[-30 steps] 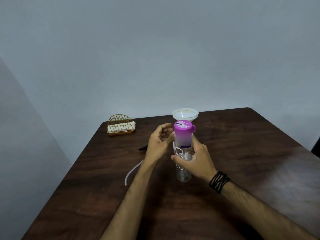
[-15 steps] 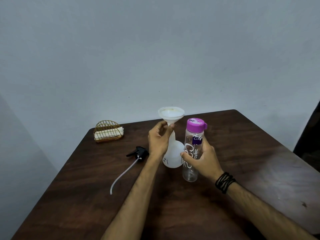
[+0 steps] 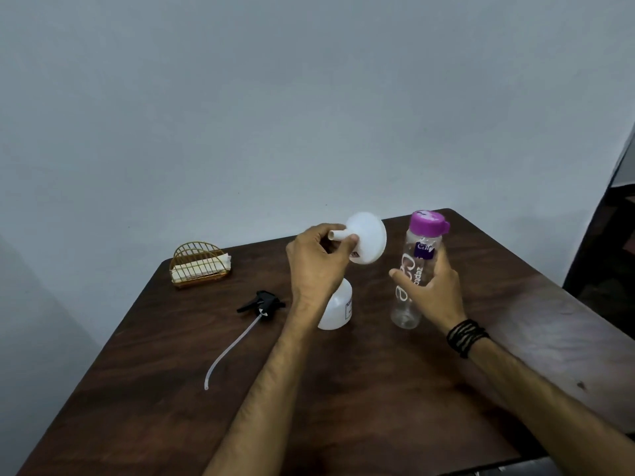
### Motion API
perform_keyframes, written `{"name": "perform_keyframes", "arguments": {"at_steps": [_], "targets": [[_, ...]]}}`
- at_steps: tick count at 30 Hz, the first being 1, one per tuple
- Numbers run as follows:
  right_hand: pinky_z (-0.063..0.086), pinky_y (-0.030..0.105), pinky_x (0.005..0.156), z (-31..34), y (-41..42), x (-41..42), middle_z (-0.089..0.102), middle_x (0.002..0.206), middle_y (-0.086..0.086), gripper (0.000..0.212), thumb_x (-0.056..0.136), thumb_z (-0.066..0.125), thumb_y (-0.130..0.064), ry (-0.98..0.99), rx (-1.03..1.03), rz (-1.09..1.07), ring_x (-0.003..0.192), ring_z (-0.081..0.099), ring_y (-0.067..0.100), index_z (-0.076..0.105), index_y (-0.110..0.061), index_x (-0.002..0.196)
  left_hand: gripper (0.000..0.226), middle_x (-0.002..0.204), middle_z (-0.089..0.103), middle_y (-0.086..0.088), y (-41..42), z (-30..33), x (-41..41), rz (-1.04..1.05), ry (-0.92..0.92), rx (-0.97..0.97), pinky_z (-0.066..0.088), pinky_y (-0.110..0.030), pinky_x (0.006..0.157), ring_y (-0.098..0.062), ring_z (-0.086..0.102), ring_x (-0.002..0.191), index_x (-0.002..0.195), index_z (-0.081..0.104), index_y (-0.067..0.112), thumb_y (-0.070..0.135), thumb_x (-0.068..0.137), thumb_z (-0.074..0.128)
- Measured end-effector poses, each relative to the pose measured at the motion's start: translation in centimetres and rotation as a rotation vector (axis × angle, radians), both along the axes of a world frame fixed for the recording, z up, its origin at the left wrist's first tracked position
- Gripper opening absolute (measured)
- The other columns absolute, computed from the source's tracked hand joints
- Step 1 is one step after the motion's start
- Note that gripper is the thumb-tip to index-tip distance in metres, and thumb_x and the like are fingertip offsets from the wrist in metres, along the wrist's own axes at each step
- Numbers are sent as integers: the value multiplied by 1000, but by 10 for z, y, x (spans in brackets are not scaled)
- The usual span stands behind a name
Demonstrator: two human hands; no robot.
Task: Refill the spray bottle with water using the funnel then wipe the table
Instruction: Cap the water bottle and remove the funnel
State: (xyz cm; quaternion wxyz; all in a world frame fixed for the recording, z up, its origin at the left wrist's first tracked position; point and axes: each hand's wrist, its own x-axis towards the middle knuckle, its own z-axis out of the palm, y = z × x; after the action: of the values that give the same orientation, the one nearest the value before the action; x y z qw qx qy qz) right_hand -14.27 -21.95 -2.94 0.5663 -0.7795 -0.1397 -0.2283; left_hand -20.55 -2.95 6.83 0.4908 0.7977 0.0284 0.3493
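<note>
My left hand [image 3: 318, 261] grips the white funnel [image 3: 367, 242] by its spout, lifted and tipped sideways above the white spray bottle body [image 3: 336, 309], which stands on the table [image 3: 378, 389] partly hidden behind my wrist. A clear water bottle [image 3: 417, 269] with a purple cap stands upright to the right, and my right hand [image 3: 431, 290] is wrapped around its middle. The black spray head [image 3: 263, 304] with its long clear tube lies on the table to the left, detached.
A gold wire holder [image 3: 201, 264] with folded white cloth sits at the table's far left corner. The wall runs close behind the table. A dark object stands beyond the table's right edge.
My left hand lifted the funnel out of the spray bottle's neck and tipped it sideways. My right hand kept its hold on the water bottle, which now stands further to the right.
</note>
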Motion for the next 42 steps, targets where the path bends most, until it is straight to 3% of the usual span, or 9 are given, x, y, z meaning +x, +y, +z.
{"name": "perform_keyframes", "arguments": {"at_steps": [6, 13, 20, 26, 30, 33, 37, 39, 42], "targets": [[43, 8, 70, 3, -41, 22, 64, 110, -6, 73, 75, 86, -34, 60, 38, -115, 86, 60, -9, 32, -26, 124, 15, 94, 72, 4, -42, -40, 13, 36, 168, 257, 54, -30, 76, -14, 67, 82, 90, 77, 18, 28, 79, 72], [48, 18, 75, -7, -58, 32, 62, 111, -10, 71, 80, 81, -38, 151, -73, 22, 95, 64, -1, 29, -32, 126, 19, 92, 59, 4, -73, -90, 26, -22, 341, 335, 43, -31, 63, -17, 61, 86, 76, 63, 22, 39, 82, 67], [48, 18, 83, -27, -64, 28, 62, 119, -7, 72, 78, 82, -39, 183, -115, 27, 102, 63, 5, 35, -25, 130, 51, 115, 60, 2, -80, -125, 20, -98, 407, 403, 49, -35, 89, -18, 57, 107, 118, 65, 21, 49, 76, 73], [41, -4, 68, -36, -73, 41, 57, 123, 3, 65, 76, 86, -28, 184, -181, -7, 108, 58, 14, 46, -15, 125, 56, 122, 51, 5, -81, -127, 38, -187, 446, 341, 46, -29, 88, -15, 53, 114, 127, 58, 22, 45, 78, 73], [41, 4, 75, -26, -82, 74, 58, 122, -3, 69, 76, 86, -30, 206, -198, -30, 108, 57, 12, 44, -16, 128, 53, 120, 53, 0, -85, -125, 75, -162, 443, 281, 38, -22, 83, -16, 53, 112, 124, 60, 19, 41, 79, 75], [42, 22, 86, -20, -90, 108, 57, 119, -6, 73, 75, 86, -31, 219, -177, -68, 105, 56, 11, 42, -16, 132, 48, 117, 56, -2, -91, -127, 110, -122, 427, 242, 37, -22, 82, -18, 53, 110, 120, 62, 17, 37, 79, 76], [44, 25, 85, -10, -88, 165, 56, 113, -6, 74, 74, 86, -31, 227, -137, -109, 100, 57, 13, 41, -15, 130, 51, 121, 57, -7, -102, -126, 163, -63, 402, 162, 44, -29, 93, -23, 53, 115, 123, 60, 12, 31, 79, 77], [46, 19, 82, -8, -84, 191, 56, 111, -4, 71, 74, 87, -29, 243, -116, -108, 99, 57, 14, 41, -15, 127, 52, 123, 57, -9, -107, -126, 187, -37, 398, 158, 44, -34, 99, -25, 52, 118, 124, 58, 8, 30, 81, 76], [39, -4, 57, -17, -80, 228, 57, 107, -2, 67, 73, 87, -23, 264, -87, -104, 89, 57, 10, 42, -16, 122, 49, 124, 58, -8, -116, -128, 223, 1, 395, 202, 38, -38, 105, -26, 52, 120, 122, 56, 8, 35, 84, 72]]}}
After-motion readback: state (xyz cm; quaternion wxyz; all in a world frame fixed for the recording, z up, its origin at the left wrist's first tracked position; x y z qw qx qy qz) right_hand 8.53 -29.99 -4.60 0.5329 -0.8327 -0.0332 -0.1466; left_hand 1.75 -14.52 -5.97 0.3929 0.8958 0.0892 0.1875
